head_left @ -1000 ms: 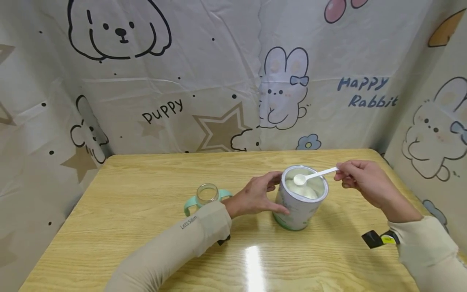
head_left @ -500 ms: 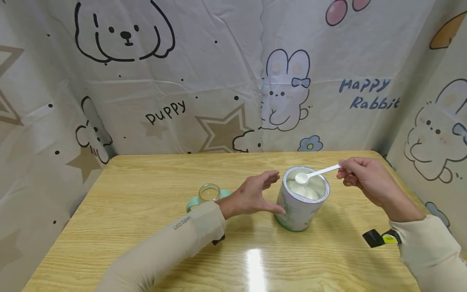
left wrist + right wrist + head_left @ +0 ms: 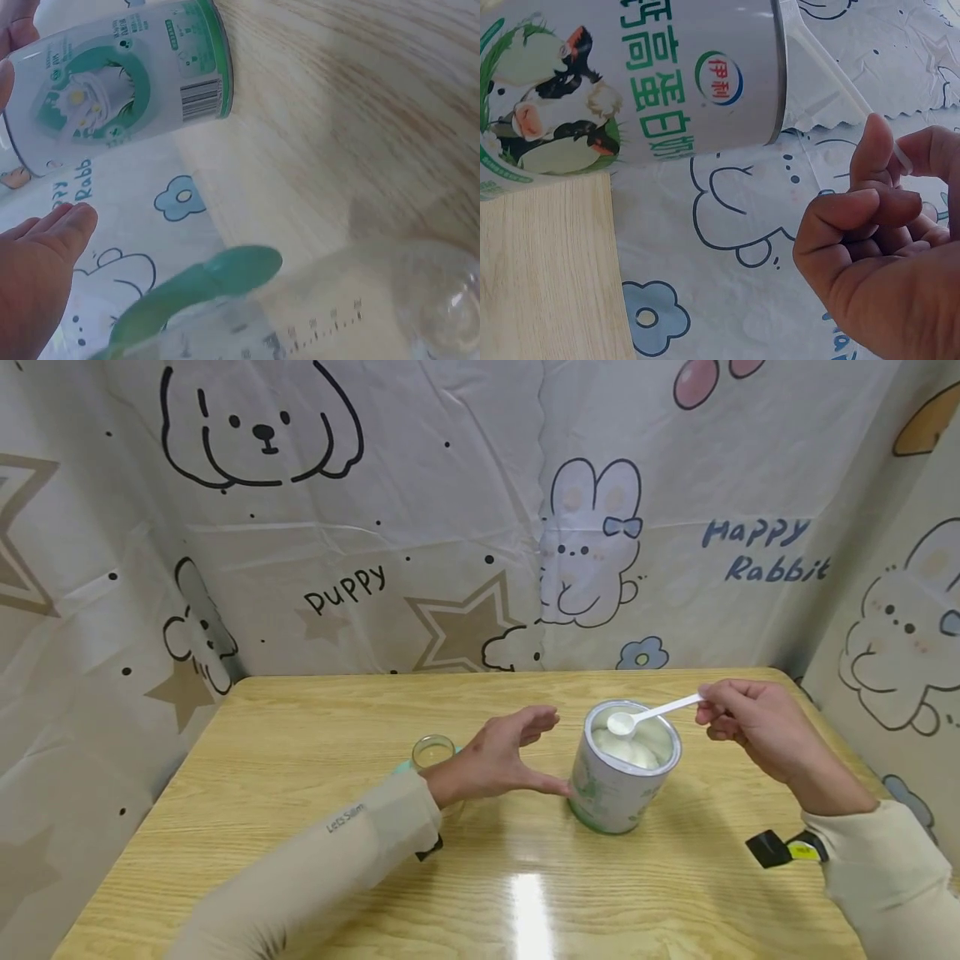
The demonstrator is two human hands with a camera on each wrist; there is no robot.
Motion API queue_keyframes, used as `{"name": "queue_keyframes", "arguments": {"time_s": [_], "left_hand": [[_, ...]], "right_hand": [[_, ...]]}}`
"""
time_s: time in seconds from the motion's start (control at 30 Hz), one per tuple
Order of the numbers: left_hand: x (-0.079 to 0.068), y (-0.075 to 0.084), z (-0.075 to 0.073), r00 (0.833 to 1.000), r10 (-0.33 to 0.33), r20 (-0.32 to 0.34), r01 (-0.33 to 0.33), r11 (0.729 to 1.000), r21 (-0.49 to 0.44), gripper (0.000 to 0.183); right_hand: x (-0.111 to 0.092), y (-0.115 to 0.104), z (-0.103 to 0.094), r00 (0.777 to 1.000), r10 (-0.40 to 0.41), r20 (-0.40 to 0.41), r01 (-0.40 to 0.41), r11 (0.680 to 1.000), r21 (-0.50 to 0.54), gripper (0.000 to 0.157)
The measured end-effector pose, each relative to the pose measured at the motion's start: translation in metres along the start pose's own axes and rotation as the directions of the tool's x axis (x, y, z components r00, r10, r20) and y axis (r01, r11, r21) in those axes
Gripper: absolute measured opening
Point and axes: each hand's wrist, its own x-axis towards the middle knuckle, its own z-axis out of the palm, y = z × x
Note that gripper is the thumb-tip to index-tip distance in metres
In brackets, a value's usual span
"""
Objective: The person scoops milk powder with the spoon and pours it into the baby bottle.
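Observation:
A white and green milk powder can (image 3: pixel 617 795) stands uncovered on the table, with pale powder inside. Over its mouth is a white scoop (image 3: pixel 666 707), its bowl filled with powder. My right hand (image 3: pixel 761 731) pinches the end of the scoop's handle between thumb and fingers, as the right wrist view also shows at the handle (image 3: pixel 838 71). To the can's left, my left hand (image 3: pixel 498 758) is spread, holding nothing, with its thumb tip right by the can's side. Partly hidden behind the left wrist stands a clear baby bottle (image 3: pixel 433 748), uncapped, with a mint green handle (image 3: pixel 240 271).
The wooden table (image 3: pixel 315 727) ends at the back against a hanging cloth (image 3: pixel 450 527) printed with puppies and rabbits. More cloth hangs at both sides. Measuring marks show on the bottle in the left wrist view.
My left hand has come away from the can and moved left, covering more of the bottle. The right hand and scoop have stayed nearly in place over the can.

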Motion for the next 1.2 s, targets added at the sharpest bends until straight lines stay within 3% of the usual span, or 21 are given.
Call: {"name": "queue_keyframes", "arguments": {"time_s": [0.53, 0.77, 1.2], "left_hand": [[-0.014, 0.004, -0.027, 1.0, -0.006, -0.026, 0.007, 0.999, 0.042, 0.095], [-0.022, 0.003, -0.037, 0.999, -0.005, -0.045, 0.008, 0.998, 0.058, 0.093], [-0.038, 0.001, -0.058, 0.996, 0.016, -0.083, -0.008, 0.995, 0.095, 0.092]], "right_hand": [[0.003, -0.009, 0.009, 0.999, -0.032, -0.026, 0.032, 0.999, 0.001, 0.029], [0.005, -0.012, 0.017, 1.0, -0.019, -0.016, 0.02, 0.998, 0.061, 0.029], [0.008, -0.015, 0.025, 1.0, -0.02, -0.01, 0.021, 0.999, 0.041, 0.027]]}}
